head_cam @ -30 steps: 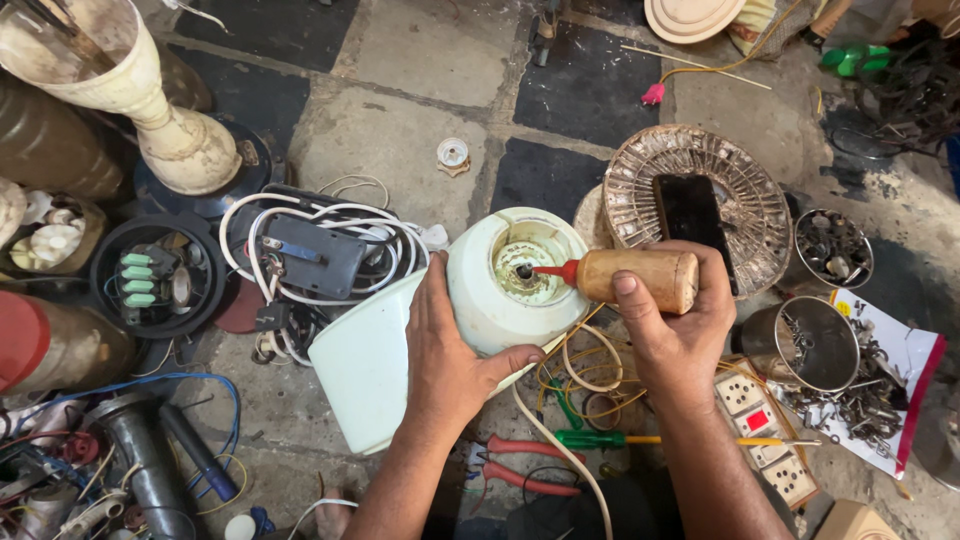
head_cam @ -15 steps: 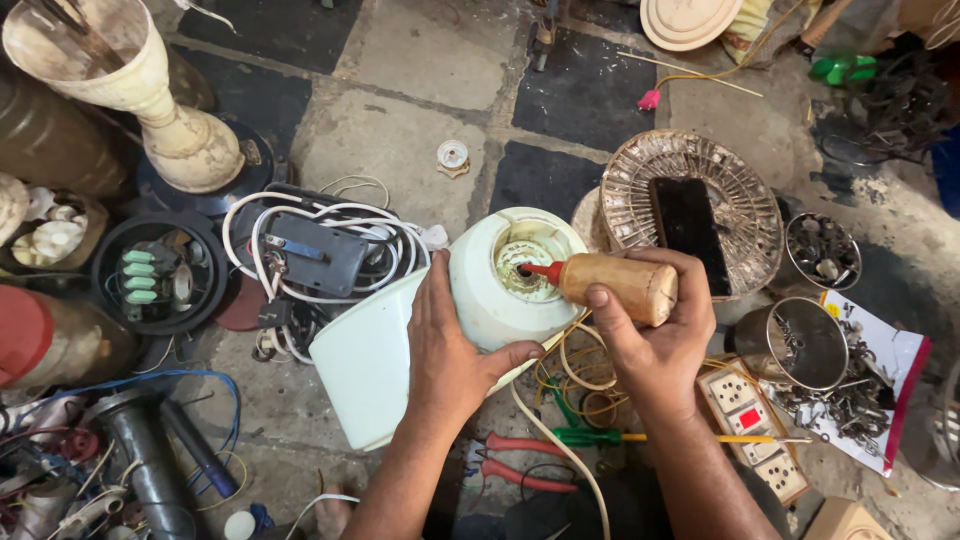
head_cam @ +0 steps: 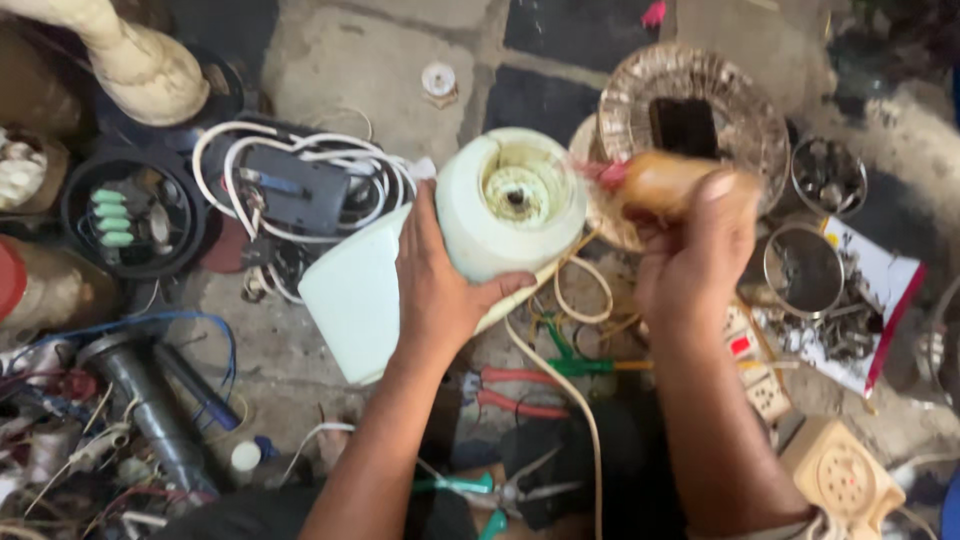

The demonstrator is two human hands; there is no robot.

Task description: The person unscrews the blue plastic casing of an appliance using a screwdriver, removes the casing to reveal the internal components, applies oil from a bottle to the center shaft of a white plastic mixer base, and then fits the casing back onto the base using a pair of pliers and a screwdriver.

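Cluttered stone floor (head_cam: 350,50) | near: one red-handled pliers (head_cam: 510,392) | two hands: left hand (head_cam: 435,290) wrapped around one cream appliance body (head_cam: 470,230), held above the floor | right hand (head_cam: 695,260) clenched on one wooden-handled screwdriver (head_cam: 655,182), tip beside the body's top | far: one copper-wound coil ring (head_cam: 690,110).

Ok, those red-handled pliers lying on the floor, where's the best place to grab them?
Take the red-handled pliers by the two red handles, coming from above: they lie flat and exposed on the floor, while the jaw end sits tucked near the left hand's wrist.
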